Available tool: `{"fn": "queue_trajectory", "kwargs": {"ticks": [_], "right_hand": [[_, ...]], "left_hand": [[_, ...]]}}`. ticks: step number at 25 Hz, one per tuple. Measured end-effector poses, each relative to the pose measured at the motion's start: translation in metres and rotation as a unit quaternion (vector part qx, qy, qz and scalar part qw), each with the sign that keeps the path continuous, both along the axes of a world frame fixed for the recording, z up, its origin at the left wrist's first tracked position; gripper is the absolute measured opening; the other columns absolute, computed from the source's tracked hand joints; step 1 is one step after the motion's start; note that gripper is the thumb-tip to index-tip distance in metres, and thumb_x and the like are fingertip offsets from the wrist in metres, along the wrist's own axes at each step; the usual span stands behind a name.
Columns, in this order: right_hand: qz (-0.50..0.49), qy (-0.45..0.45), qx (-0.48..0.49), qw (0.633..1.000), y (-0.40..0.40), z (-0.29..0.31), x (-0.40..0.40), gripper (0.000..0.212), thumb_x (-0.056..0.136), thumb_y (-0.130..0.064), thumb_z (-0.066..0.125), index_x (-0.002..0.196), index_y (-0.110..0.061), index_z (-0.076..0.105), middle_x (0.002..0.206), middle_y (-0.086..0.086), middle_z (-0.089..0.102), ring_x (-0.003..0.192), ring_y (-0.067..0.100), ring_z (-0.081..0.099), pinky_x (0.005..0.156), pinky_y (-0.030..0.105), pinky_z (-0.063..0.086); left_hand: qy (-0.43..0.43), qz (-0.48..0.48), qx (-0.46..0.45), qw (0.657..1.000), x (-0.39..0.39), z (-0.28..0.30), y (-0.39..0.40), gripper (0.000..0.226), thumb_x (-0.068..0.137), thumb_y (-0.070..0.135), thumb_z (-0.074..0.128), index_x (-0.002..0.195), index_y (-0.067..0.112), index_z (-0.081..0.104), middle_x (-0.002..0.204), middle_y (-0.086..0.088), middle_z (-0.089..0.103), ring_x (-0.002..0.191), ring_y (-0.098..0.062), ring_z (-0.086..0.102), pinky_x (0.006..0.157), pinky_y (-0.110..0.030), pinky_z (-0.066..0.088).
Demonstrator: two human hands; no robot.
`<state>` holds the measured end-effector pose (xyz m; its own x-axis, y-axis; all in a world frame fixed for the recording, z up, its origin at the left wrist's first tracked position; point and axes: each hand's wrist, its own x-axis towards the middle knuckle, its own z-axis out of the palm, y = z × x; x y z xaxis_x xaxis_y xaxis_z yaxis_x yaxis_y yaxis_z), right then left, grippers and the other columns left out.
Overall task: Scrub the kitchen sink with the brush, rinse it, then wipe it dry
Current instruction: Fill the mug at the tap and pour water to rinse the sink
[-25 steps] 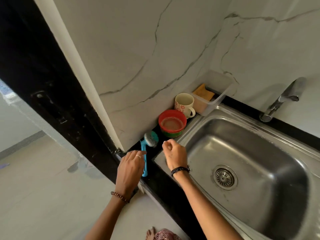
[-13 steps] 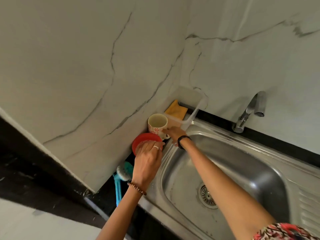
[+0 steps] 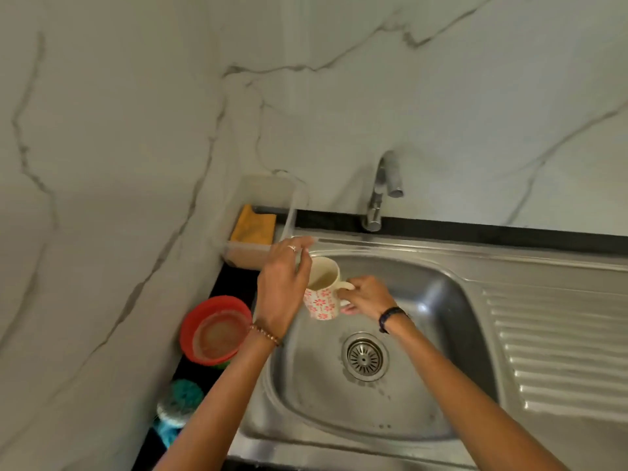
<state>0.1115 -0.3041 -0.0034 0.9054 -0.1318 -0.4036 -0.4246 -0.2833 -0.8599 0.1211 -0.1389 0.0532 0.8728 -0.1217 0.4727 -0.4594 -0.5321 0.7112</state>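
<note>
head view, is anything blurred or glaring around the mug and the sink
Head view: the left hand and the clear container behind it are smeared by motion blur; the floral mug, gripped at its handle by the right hand, reads fairly sharp; soft glare streaks lie on the sink wall and the drainboard ridges; wide-angle bending curves the edges.

Sink (image 3: 424, 396) in counter, drain (image 3: 364, 356) in middle of basin. Drainboard (image 3: 557, 348) right of basin. Tap (image 3: 382, 192) behind sink, at wall. Mug (image 3: 321, 290) above basin, at back left part, between left hand (image 3: 282, 283) and right hand (image 3: 365, 295). Box (image 3: 253, 232) in corner, left of tap, sponge (image 3: 253, 226) in it. Bowl (image 3: 215, 331) left of basin, before box. Brush (image 3: 176, 407) before bowl.
</note>
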Motion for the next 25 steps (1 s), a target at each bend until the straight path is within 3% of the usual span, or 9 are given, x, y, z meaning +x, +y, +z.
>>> {"fn": "queue_trajectory", "kwargs": {"ticks": [3,6,8,12,17,19,21,23,25], "right_hand": [[-0.082,-0.011,-0.012,0.996,-0.036,-0.006,-0.013,0.031,0.085,-0.008,0.064,0.112,0.007,0.061,0.113,0.025,0.064,0.091,0.033,0.067,0.059,0.019,0.056],[-0.140,-0.021,-0.034,0.989,-0.050,-0.005,-0.012,0.032,0.085,-0.009,0.064,0.112,0.007,0.061,0.115,0.024,0.064,0.091,0.033,0.067,0.066,0.028,0.059],[-0.166,-0.020,-0.038,0.985,-0.055,0.000,-0.008,0.031,0.085,-0.009,0.064,0.112,0.006,0.062,0.116,0.024,0.063,0.095,0.035,0.067,0.074,0.036,0.059],[-0.176,-0.011,-0.015,0.984,-0.065,0.007,0.001,0.032,0.086,-0.008,0.062,0.115,0.005,0.061,0.119,0.022,0.062,0.101,0.034,0.065,0.072,0.031,0.056],[-0.176,-0.004,0.012,0.984,-0.073,0.000,0.009,0.031,0.086,-0.012,0.063,0.113,0.004,0.062,0.114,0.021,0.065,0.092,0.031,0.068,0.066,0.026,0.058],[-0.164,-0.007,0.016,0.986,-0.080,-0.005,0.010,0.030,0.086,-0.012,0.063,0.111,0.003,0.063,0.111,0.021,0.066,0.088,0.029,0.068,0.059,0.019,0.056],[-0.155,-0.019,0.017,0.988,-0.087,-0.009,0.009,0.029,0.085,-0.012,0.062,0.109,0.004,0.064,0.109,0.020,0.067,0.085,0.027,0.068,0.055,0.015,0.055],[-0.152,-0.024,0.029,0.988,-0.094,-0.013,0.008,0.027,0.085,-0.010,0.062,0.108,0.004,0.064,0.109,0.020,0.067,0.085,0.027,0.068,0.055,0.015,0.055],[-0.144,-0.033,0.036,0.988,-0.101,-0.016,0.006,0.025,0.086,-0.010,0.062,0.106,0.004,0.065,0.110,0.020,0.067,0.086,0.027,0.068,0.057,0.017,0.056]], "left_hand": [[0.030,-0.075,0.034,0.996,0.029,0.005,-0.031,0.022,0.093,0.012,0.048,0.109,0.014,0.064,0.110,-0.002,0.065,0.104,-0.013,0.055,0.087,-0.020,0.040],[0.128,-0.125,0.048,0.983,0.061,0.002,-0.062,0.022,0.095,0.015,0.046,0.110,0.012,0.062,0.111,-0.003,0.064,0.102,-0.013,0.057,0.084,-0.020,0.042],[0.207,-0.117,0.017,0.971,0.085,0.000,-0.086,0.021,0.095,0.016,0.047,0.107,0.009,0.063,0.109,-0.007,0.065,0.094,-0.013,0.057,0.080,-0.020,0.042],[0.306,-0.061,0.048,0.949,0.123,-0.008,-0.134,0.028,0.092,0.029,0.053,0.104,0.005,0.057,0.106,-0.011,0.063,0.086,-0.019,0.053,0.071,-0.026,0.040],[0.329,-0.043,0.095,0.938,0.148,-0.019,-0.172,0.044,0.086,0.038,0.062,0.108,0.000,0.057,0.105,-0.015,0.063,0.095,-0.029,0.061,0.075,-0.033,0.050],[0.339,-0.020,0.050,0.939,0.150,-0.021,-0.181,0.040,0.084,0.028,0.066,0.108,-0.003,0.058,0.104,-0.016,0.063,0.096,-0.030,0.061,0.083,-0.037,0.053],[0.359,0.017,0.000,0.933,0.152,-0.024,-0.183,0.026,0.085,0.017,0.065,0.100,-0.004,0.061,0.093,-0.015,0.062,0.089,-0.027,0.059,0.072,-0.028,0.053],[0.409,0.041,-0.037,0.911,0.156,-0.028,-0.177,0.014,0.087,0.012,0.062,0.087,-0.003,0.063,0.083,-0.014,0.061,0.079,-0.022,0.056,0.057,-0.018,0.046],[0.472,0.033,-0.131,0.871,0.156,-0.029,-0.172,0.021,0.085,0.009,0.065,0.100,-0.006,0.062,0.092,-0.017,0.064,0.074,-0.024,0.061,0.059,-0.018,0.051]]}}
